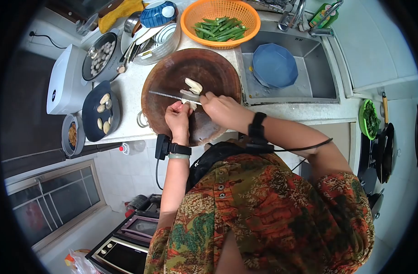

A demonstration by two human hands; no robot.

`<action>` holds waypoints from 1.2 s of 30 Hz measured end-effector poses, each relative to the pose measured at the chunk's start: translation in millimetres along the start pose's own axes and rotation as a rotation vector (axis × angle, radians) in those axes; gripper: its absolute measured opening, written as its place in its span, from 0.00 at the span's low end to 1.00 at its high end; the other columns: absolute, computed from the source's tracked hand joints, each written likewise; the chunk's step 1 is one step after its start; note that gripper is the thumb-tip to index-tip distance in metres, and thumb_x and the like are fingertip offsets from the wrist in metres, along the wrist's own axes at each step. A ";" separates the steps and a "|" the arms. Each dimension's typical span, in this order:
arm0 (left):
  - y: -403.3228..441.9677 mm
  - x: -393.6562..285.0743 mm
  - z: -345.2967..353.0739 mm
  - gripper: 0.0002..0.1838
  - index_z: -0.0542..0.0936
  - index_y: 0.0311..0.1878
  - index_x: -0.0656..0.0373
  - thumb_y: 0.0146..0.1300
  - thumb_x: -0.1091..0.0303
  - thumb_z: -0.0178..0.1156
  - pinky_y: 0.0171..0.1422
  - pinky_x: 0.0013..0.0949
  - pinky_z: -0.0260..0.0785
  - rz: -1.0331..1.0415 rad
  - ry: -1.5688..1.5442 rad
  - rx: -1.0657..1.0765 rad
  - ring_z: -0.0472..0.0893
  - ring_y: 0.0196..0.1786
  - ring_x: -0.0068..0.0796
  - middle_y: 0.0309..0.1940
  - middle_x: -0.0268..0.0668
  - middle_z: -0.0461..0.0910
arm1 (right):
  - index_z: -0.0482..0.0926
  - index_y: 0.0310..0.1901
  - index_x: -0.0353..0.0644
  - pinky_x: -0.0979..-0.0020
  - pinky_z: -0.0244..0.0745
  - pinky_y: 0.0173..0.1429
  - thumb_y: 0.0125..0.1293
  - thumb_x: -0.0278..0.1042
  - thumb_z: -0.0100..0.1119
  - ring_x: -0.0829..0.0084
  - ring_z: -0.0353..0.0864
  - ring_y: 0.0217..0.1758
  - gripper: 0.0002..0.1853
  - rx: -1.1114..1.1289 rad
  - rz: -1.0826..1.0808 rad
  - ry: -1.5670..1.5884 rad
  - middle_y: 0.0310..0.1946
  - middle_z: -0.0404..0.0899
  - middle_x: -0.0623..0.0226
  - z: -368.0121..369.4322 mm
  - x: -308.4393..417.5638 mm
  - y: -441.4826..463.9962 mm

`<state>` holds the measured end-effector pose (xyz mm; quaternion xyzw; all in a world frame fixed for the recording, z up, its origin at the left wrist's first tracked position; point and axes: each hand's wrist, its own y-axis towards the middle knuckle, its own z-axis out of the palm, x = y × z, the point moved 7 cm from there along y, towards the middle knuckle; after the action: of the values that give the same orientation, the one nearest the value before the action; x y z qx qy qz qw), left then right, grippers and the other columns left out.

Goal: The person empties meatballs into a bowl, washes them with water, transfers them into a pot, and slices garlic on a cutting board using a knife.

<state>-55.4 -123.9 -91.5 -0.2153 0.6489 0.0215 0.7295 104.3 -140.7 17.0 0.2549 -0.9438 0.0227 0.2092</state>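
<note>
My right hand is closed around a knife, whose thin blade points left across the round wooden chopping board. Fingers bent, my left hand pinches a small pale piece of food just below the blade. The fingers and the blade partly cover that piece, and its kind is not clear. Beyond the knife lie cut pale pieces, long and whitish, on the board.
An orange basket of green pods stands behind the board. On the right, a blue basin sits in the sink. At left are a dark bowl with pale pieces, a pot, and a container of dishes.
</note>
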 end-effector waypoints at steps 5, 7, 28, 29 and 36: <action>7.0 9.0 -4.7 0.11 0.71 0.36 0.63 0.53 0.85 0.62 0.36 0.28 0.79 0.031 0.011 0.013 0.76 0.31 0.21 0.29 0.31 0.73 | 0.69 0.40 0.30 0.56 0.80 0.38 0.57 0.20 0.51 0.49 0.82 0.35 0.09 0.130 -0.027 0.007 0.36 0.74 0.47 -7.0 10.9 -30.4; 3.4 5.2 -5.1 0.12 0.70 0.35 0.62 0.52 0.86 0.61 0.36 0.28 0.79 0.027 0.005 0.000 0.75 0.31 0.20 0.29 0.30 0.72 | 0.69 0.40 0.29 0.57 0.80 0.38 0.57 0.20 0.51 0.49 0.82 0.34 0.09 0.112 -0.033 -0.012 0.36 0.74 0.47 -4.8 9.7 -33.1; 10.9 18.7 -11.9 0.19 0.70 0.43 0.64 0.49 0.86 0.65 0.40 0.27 0.76 0.018 -0.116 0.007 0.76 0.36 0.22 0.36 0.35 0.75 | 0.69 0.39 0.30 0.57 0.80 0.36 0.55 0.19 0.52 0.49 0.83 0.34 0.10 0.077 -0.058 -0.034 0.36 0.75 0.48 -9.8 17.2 -23.7; 12.2 17.6 -12.2 0.18 0.70 0.42 0.63 0.49 0.85 0.65 0.40 0.26 0.75 0.026 -0.049 0.015 0.76 0.35 0.21 0.35 0.34 0.75 | 0.69 0.39 0.29 0.57 0.80 0.36 0.55 0.19 0.52 0.49 0.83 0.34 0.10 0.103 -0.052 -0.027 0.36 0.74 0.48 -11.9 20.2 -30.2; 15.3 18.9 -15.3 0.16 0.74 0.41 0.64 0.50 0.81 0.66 0.43 0.25 0.71 0.081 0.089 -0.020 0.77 0.36 0.20 0.34 0.33 0.78 | 0.71 0.36 0.29 0.63 0.81 0.33 0.56 0.21 0.51 0.54 0.84 0.32 0.07 0.051 -0.057 -0.064 0.32 0.76 0.48 -14.4 24.0 -36.3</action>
<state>-71.6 -120.0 -115.0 -0.1968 0.6886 0.0477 0.6962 108.9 -181.4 37.6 0.2875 -0.9415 0.0326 0.1729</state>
